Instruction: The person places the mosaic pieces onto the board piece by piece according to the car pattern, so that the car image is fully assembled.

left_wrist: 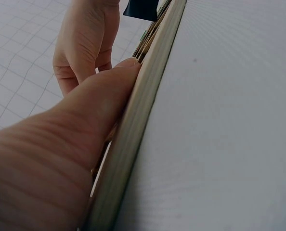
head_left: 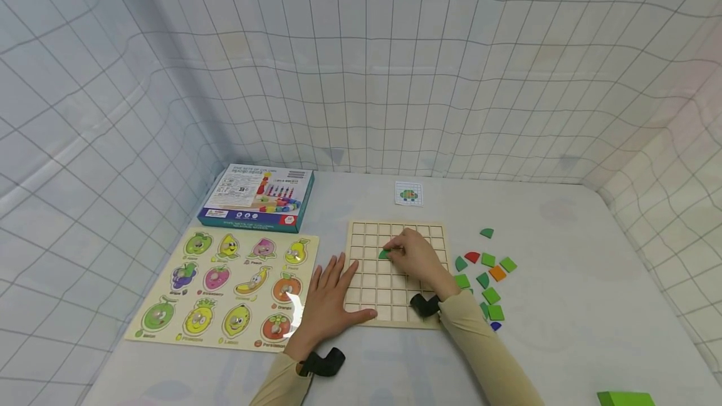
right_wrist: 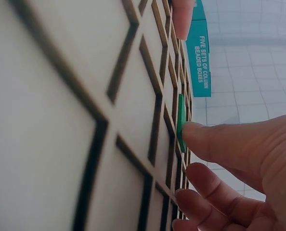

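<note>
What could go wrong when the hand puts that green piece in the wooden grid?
The green piece might sit crooked across a cell's edge, since the right hand covers part of it. The grid board could slide if the left hand lifts off. The sleeve might brush the loose pieces beside the board.

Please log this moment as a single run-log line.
right hand: pinches green wooden tile at a cell of wooden grid board | left hand: flat, steadying board's left edge | loose coloured tiles: right of board
</note>
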`<control>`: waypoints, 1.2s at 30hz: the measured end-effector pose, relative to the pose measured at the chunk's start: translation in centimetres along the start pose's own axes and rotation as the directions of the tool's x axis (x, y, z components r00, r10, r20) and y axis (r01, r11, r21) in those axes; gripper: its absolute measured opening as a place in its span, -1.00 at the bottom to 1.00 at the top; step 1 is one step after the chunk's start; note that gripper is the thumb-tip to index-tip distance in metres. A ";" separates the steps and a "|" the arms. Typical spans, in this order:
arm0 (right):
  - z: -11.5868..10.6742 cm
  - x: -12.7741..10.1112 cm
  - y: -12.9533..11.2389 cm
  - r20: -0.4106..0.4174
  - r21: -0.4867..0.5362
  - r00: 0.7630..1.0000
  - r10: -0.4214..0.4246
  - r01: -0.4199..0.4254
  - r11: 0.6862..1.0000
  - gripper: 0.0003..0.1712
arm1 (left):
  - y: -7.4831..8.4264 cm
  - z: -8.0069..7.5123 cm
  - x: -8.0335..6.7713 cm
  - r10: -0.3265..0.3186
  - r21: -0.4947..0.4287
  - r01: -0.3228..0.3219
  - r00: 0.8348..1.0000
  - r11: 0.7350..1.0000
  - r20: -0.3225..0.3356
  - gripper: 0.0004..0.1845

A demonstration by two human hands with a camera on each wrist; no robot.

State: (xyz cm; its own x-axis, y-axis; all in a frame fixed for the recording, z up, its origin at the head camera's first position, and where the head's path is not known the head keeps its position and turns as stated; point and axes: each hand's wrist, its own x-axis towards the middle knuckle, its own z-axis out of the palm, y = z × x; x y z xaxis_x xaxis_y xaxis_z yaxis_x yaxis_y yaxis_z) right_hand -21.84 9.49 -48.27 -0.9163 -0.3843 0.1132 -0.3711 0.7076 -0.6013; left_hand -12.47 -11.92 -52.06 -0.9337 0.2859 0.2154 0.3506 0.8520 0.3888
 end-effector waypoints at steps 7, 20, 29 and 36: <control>-1.7 -1.2 0.7 0.005 0.021 1.000 -0.011 0.011 1.000 -0.83 | -0.1 0.0 0.0 0.000 -0.002 0.000 1.000 1.000 0.007 0.06; -6.9 -5.4 5.7 -0.085 0.071 0.996 0.015 -0.009 0.997 -0.75 | -0.3 0.3 0.1 0.013 -0.009 -0.013 1.000 1.000 -0.007 0.09; -9.6 -7.8 8.2 -0.165 -0.006 0.976 0.146 -0.149 0.989 -0.73 | -0.3 0.3 0.1 0.004 -0.006 -0.004 1.000 1.000 0.006 0.09; -10.4 -8.6 9.7 -0.182 -0.080 0.949 0.258 -0.276 0.958 -0.67 | -0.2 0.3 0.1 -0.011 -0.012 0.011 1.000 1.000 0.024 0.09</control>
State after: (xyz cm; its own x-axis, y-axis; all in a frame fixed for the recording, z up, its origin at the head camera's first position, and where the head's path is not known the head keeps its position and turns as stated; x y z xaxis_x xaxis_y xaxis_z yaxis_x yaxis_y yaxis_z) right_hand -19.06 25.81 -46.84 -0.9926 -0.0739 0.0964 -0.1147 0.8314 -0.5438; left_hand -12.65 -11.98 -52.35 -0.9388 0.2873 0.1898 0.3413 0.8496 0.4021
